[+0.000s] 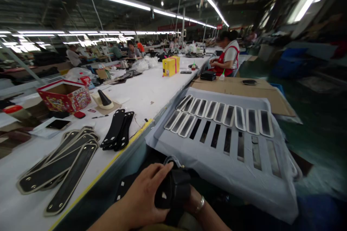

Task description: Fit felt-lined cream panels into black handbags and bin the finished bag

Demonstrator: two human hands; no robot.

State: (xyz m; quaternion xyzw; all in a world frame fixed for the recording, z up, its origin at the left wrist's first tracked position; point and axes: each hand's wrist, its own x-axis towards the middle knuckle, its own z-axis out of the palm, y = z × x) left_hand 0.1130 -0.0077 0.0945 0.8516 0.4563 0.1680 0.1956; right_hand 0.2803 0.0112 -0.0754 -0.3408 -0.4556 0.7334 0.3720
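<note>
At the bottom centre, my left hand (146,192) curls its fingers and thumb around a dark black piece (180,184) that shows a small light spot. Its exact kind is not clear; a similar black strip with light spots shows beside my left wrist. My right hand (192,199) is on the other side of the black piece, with a metal band on the wrist and the fingers hidden behind it. A clear, round-edged part (171,160) shows just beyond my left fingertips. Both hands are low, between the white table and a cloth-covered tray.
Black straps with pale edges (73,162) and a stack of black strips (118,130) lie on the white table (141,95). Several pale-framed dark strips rest across the slotted, cloth-covered tray (168,148). A red box (65,95) stands left; a co-worker (227,56) sits ahead.
</note>
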